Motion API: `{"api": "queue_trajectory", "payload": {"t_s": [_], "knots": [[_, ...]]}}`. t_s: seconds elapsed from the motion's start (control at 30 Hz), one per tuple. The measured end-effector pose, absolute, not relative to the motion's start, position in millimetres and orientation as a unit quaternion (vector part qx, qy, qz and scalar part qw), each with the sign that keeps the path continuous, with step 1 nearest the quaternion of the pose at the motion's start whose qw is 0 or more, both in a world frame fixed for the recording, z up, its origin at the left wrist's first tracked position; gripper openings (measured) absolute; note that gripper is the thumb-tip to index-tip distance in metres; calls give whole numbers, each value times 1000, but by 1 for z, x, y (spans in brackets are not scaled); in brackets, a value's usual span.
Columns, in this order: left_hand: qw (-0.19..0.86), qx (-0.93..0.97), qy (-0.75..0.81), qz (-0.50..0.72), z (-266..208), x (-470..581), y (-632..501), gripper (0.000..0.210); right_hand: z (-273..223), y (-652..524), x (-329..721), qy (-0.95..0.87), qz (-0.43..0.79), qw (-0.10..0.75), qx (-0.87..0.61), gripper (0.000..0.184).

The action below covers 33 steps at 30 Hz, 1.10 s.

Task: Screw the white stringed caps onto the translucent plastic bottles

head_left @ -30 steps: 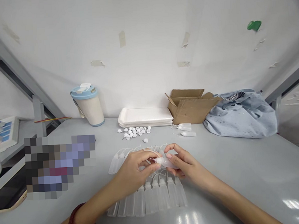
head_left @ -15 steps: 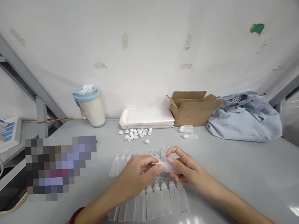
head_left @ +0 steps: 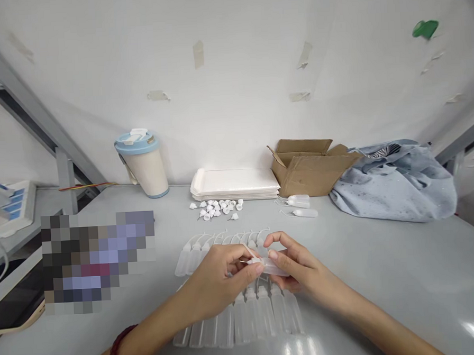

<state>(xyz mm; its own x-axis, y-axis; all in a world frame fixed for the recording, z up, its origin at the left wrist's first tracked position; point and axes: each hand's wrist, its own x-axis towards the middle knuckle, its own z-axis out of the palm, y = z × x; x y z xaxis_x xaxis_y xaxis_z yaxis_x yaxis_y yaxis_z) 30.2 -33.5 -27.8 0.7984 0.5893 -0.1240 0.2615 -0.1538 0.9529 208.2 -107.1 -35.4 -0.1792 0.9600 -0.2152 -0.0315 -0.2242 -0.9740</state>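
We see a small translucent bottle (head_left: 276,267) held above the table (head_left: 365,276), well in front of the left end of the cardboard box (head_left: 316,176). It lies nearly level, its white needle cap (head_left: 255,261) pointing left, with a thin metal tip poking out. The left hand (head_left: 220,279) narrows its fingers to a pinch at the cap, thumb and forefinger upon it, and a white strap shows beside that forefinger. The right hand (head_left: 299,261) has its thumb and lower fingers around the body of the bottle, while its forefinger arches up clear of it. A dark red bracelet (head_left: 121,348) circles the left wrist.

Farthest in front of the box, we find a front row of bottles (head_left: 244,320) lying side by side; a back row of bottles (head_left: 185,258), partly hidden by the left hand, lies nearer the box. Left of the box we see a stack of white envelopes (head_left: 235,183), right beside it, and loose white caps (head_left: 218,207) in a scatter. A pair of bottles (head_left: 304,213) lies just in front of the box. A blue-grey cloth (head_left: 396,187) bunches up at its right, and a cream tumbler (head_left: 145,171) stands well to its left.
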Motion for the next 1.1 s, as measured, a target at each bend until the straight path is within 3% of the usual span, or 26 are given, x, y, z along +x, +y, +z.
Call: {"api": "queue_trajectory", "payload": {"t_s": [0.33, 0.8, 1.1], "knots": [[606, 706, 320, 181, -26, 31, -29, 27, -38, -110, 211, -578, 415, 406, -573, 21], [607, 709, 319, 164, -26, 31, -28, 33, -36, -109, 211, -555, 447, 436, -550, 22], [516, 769, 311, 211, -31, 32, -31, 24, -37, -108, 212, -548, 460, 437, -544, 26]]}}
